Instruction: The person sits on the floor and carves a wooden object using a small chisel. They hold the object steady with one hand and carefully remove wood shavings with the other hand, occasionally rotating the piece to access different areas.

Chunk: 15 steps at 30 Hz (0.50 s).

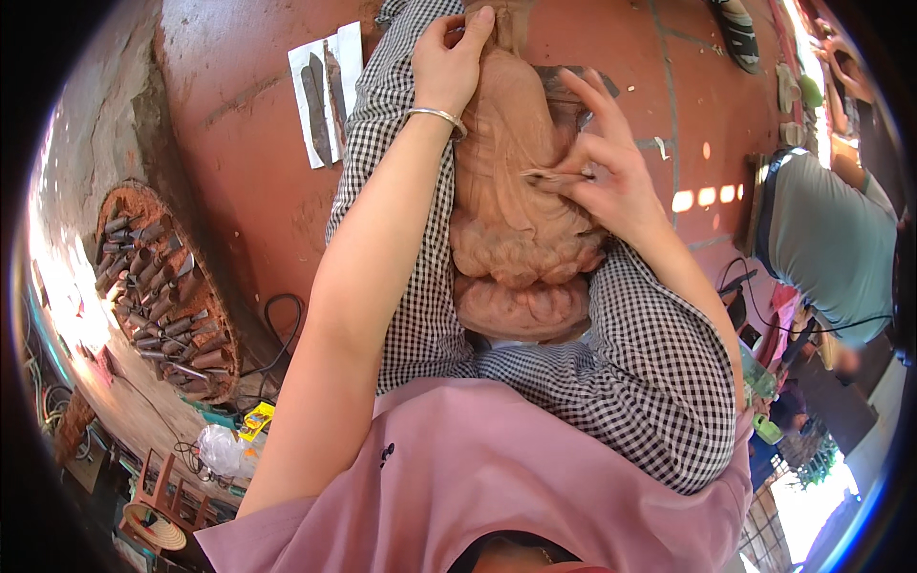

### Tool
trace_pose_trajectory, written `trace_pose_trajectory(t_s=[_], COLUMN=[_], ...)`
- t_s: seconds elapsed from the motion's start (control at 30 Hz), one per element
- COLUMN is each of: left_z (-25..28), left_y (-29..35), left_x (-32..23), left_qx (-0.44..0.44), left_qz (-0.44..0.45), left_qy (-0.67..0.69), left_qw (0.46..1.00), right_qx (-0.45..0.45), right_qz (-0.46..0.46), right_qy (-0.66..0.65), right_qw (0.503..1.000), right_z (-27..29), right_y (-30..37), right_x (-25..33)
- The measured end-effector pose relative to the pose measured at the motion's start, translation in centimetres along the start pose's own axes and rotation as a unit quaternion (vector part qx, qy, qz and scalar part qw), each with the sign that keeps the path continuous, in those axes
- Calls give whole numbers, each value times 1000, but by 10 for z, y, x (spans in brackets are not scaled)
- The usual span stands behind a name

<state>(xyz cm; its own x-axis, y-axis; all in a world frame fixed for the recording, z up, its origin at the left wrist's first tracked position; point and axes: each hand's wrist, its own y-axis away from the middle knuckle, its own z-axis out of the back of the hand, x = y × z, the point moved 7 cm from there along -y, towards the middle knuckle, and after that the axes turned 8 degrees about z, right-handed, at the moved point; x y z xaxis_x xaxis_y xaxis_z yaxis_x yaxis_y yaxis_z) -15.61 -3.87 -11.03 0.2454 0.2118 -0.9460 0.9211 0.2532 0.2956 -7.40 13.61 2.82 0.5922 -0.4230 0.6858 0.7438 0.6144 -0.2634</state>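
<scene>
A brown carved wooden figure [511,143] with flowing folds and a lumpy, rounded base lies between my legs. At its far end, my left hand [449,62] is closed on the wood, its thumb along the edge. Over the right side of the carving, my right hand [611,172] pinches a small folded brown scrap [549,178] between thumb and finger, touching the carved folds. The other fingers of that hand are raised and spread. What the scrap is made of is too small to tell. Part of the figure's far end is hidden by my left hand.
An oval tray [232,368] full of chisels and gouges stands at left. Flat dark tools [313,110] lie on white paper on the red tile floor [239,181]. A black cable [294,298] curls near the tray. Another person [826,224] sits at right.
</scene>
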Motion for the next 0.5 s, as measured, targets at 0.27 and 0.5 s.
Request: trace_pose_trajectory(t_s=[0.27,0.5], left_z=[1,0], left_y=[-1,4], left_x=[5,-3], left_qx=[6,-3], left_qz=[15,37], left_qy=[17,12], left_qw=[1000,999], right_qx=[-164,63], right_qz=[-423,-319], right_qy=[-357,-321], right_qw=[817,890], right_z=[17,-3], right_y=[80,66], right_x=[-61,-32])
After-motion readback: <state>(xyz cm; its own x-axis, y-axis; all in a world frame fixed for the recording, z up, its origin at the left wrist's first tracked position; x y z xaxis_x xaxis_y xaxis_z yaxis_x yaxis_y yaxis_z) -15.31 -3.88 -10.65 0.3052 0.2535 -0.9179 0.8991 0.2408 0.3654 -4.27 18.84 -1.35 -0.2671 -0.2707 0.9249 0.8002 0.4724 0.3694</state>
